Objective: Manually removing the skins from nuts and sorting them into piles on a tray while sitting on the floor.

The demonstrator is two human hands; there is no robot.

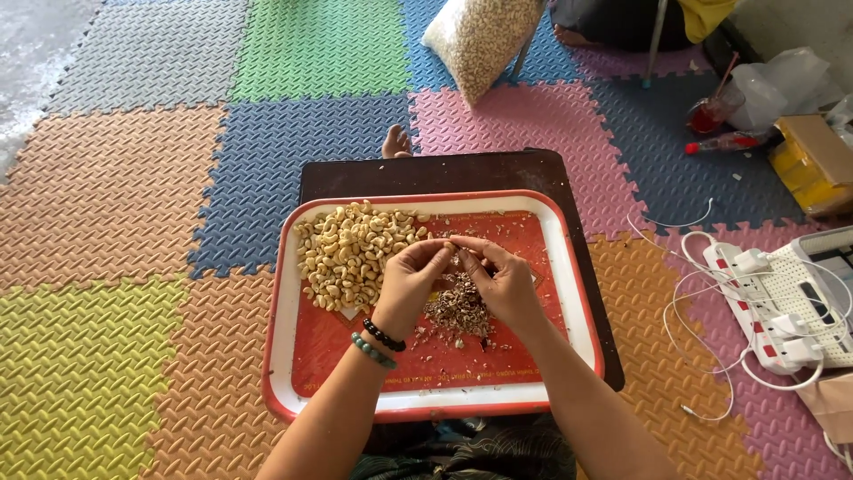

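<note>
A red tray with a white rim (569, 293) lies on a small dark table (426, 171). A pile of pale cashew nuts (351, 252) fills its left part. A heap of brown skin flakes (458, 309) lies in the middle. My left hand (410, 280), with two bead bracelets at the wrist, and my right hand (502, 280) meet fingertip to fingertip above the flakes. Together they pinch a small nut (451, 244), mostly hidden by the fingers.
Coloured foam mats (133, 196) cover the floor. A clear bag of nuts (480, 40) stands behind the table. A white power strip (755, 307) with cables lies to the right, near a cardboard box (813, 160) and a red drink cup (711, 111). Someone's toes (397, 142) show beyond the table.
</note>
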